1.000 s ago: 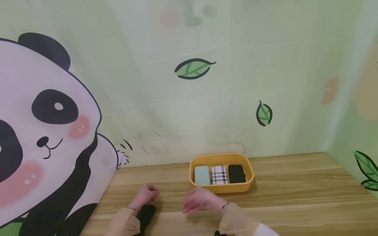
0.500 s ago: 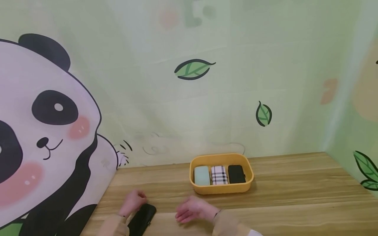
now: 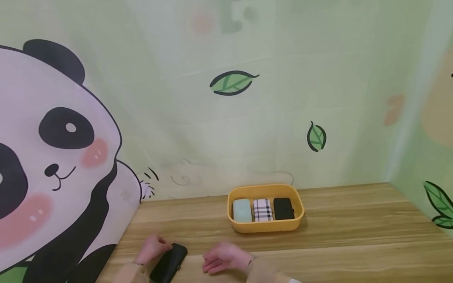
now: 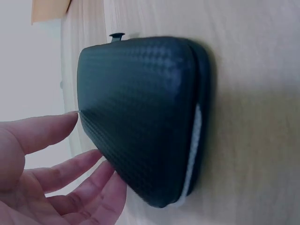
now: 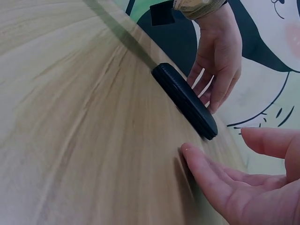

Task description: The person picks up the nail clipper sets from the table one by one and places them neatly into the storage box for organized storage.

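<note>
Left hand fingers straight, touched black case lying on table. Right hand spread, relaxed, just beside case.

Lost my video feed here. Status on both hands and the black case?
Left hand open, fingers at black case, not gripping. Right hand open, fingertips on table, apart from case. Case flat on table, nothing between.
</note>
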Demonstrator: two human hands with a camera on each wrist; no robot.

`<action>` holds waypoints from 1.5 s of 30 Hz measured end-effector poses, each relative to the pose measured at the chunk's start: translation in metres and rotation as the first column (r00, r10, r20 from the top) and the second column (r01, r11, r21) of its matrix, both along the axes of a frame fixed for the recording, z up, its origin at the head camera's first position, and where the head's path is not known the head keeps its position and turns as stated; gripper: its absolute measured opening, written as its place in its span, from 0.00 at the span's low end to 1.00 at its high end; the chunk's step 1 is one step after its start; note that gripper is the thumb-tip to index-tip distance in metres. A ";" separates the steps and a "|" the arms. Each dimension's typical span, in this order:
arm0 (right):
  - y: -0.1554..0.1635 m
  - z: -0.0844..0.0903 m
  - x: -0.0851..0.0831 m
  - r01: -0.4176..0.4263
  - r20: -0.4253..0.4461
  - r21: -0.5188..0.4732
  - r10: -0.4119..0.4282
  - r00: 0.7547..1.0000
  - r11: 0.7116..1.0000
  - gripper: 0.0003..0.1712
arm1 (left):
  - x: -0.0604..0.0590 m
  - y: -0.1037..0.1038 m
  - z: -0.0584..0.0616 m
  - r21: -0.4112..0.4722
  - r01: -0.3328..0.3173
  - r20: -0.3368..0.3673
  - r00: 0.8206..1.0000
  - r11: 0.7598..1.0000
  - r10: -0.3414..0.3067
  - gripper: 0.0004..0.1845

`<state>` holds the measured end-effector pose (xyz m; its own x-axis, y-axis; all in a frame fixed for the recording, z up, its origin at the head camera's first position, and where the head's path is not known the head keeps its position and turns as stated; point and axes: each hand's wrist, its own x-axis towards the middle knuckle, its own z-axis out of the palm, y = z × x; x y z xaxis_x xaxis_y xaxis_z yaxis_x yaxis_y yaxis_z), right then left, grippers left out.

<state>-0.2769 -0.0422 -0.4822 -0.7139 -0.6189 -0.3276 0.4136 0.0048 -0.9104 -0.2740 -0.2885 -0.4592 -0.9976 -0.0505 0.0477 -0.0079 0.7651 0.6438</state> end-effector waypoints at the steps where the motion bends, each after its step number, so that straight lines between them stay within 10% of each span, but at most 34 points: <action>1: -0.001 0.000 0.000 -0.003 0.006 -0.001 0.003 1.000 1.000 0.12 | 0.001 0.000 0.000 0.020 -0.003 0.010 1.000 1.000 0.002 0.07; 45: -0.034 -0.005 0.015 0.065 0.148 -0.150 -0.042 0.988 0.987 0.13 | 0.010 0.017 -0.005 0.317 -0.105 0.214 0.976 0.943 0.037 0.06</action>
